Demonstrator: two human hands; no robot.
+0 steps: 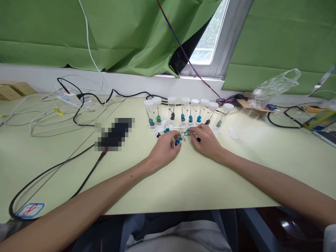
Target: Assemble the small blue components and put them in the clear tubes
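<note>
My left hand [165,148] is closed, thumb and fingers pinching a small shiny blue piece [177,142] with thin metal wire by it. Facing it, my right hand [207,141] has its fingertips pressed on another small blue piece [187,130] that carries a thin metal part. A black piece [198,139] shows under the right palm. Behind both hands stands a row of clear tubes with white caps [172,108], each holding a blue, green or black piece on a bent wire. One clear tube [178,128] appears to lie flat just behind the fingers. Loose blue pieces [166,130] sit beside my left hand.
White caps [234,134] lie right of the tubes. A pixelated dark object [115,134] with a black cable is at left. A power strip [75,99] and tangled cables line the back. A cardboard box [256,109] with a plastic bag [273,89] stands back right.
</note>
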